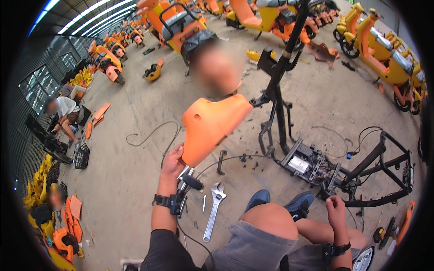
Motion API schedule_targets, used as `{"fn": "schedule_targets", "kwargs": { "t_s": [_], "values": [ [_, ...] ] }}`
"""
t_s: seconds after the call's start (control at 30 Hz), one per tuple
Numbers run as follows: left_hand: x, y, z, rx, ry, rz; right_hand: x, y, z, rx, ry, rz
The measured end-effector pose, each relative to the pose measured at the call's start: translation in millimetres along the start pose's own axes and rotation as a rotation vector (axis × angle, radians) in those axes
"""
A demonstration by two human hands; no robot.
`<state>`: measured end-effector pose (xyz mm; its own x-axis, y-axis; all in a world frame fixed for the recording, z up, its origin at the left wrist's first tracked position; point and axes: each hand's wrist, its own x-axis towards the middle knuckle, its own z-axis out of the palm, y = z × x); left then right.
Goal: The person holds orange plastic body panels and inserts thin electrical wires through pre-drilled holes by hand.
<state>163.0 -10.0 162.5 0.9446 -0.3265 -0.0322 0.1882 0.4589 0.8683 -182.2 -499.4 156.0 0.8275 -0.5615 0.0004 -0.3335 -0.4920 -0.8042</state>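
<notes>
My left hand (pixel 172 161) grips an orange plastic scooter panel (pixel 211 124) by its lower left edge and holds it raised above the floor. A round hole shows in the panel's upper left part. My right hand (pixel 336 208) is closed in a loose fist beside my knee; nothing shows in its fingers. Just beyond it lies a bare black scooter frame (pixel 279 101), with its steering column upright and a silver box and wiring (pixel 300 163) in its middle. An adjustable wrench (pixel 213 212) and a small spanner (pixel 204 203) lie on the floor between my left arm and my legs.
Loose cable (pixel 156 143) and small black parts are scattered on the concrete. A black-and-yellow power tool (pixel 379 235) is at lower right. Orange-yellow scooters (pixel 379 54) stand at the back and right. A seated person (pixel 68 110) is at far left, near a black basket (pixel 82 156).
</notes>
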Motion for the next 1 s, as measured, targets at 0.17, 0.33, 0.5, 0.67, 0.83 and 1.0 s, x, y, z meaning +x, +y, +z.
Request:
{"fn": "schedule_targets", "kwargs": {
  "t_s": [0.17,0.33,0.5,0.67,0.83,1.0],
  "values": [
    [-6.0,92.0,113.1,0.201,-0.258,0.034,9.0,-127.7,-51.8,0.196,0.086,-0.111],
    [-32.1,143.1,211.9,0.427,-0.577,0.004,1.8,-192.1,-101.2,0.485,-0.135,-0.37],
    [-32.0,132.9,293.4,0.757,-0.869,0.104,-40.0,-162.7,-117.8,0.692,-0.141,-0.235],
    [-48.0,139.6,351.5,0.952,-0.931,0.192,-93.5,-126.9,-113.9,1.224,-0.193,-0.125],
    [-37.0,189.0,319.9,1.081,-1.092,0.635,-129.5,-157.1,-121.2,1.17,-0.059,-0.236],
    [-99.7,149.0,309.6,0.311,-0.763,0.148,-135.5,-168.2,-120.4,1.465,-0.146,-0.186]
  ]
}}
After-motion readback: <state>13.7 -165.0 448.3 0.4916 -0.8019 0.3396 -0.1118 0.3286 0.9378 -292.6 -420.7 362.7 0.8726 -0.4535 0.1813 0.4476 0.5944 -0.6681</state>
